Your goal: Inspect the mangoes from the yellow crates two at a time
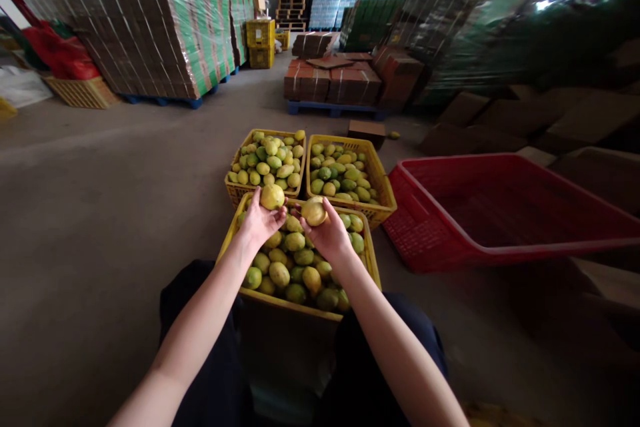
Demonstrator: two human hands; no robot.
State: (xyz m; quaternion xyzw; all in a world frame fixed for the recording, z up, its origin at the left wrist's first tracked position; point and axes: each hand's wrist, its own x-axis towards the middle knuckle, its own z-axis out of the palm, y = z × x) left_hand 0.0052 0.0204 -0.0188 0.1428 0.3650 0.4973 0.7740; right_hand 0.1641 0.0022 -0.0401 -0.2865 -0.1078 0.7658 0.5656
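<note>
My left hand [263, 221] is closed round a yellow lemon [273, 197], its fingers curled beneath the fruit. A second yellow lemon [314, 211] rests in my right hand [327, 233], between thumb and fingers. Both hands are raised over the near yellow crate [295, 307], which is filled with yellow and green lemons [279, 274]. Behind it stand two more yellow crates side by side: the left crate [239, 192] is heaped with lemons, and the right crate [384, 195] holds yellow and greener ones.
To the right sits a large red plastic basket [425, 213]. A small cardboard box [367, 131] lies behind the crates, with a loose fruit [395, 135] beside it. Farther back are a blue pallet [335, 109] of flat cardboard bundles and tall wrapped stacks [200, 20].
</note>
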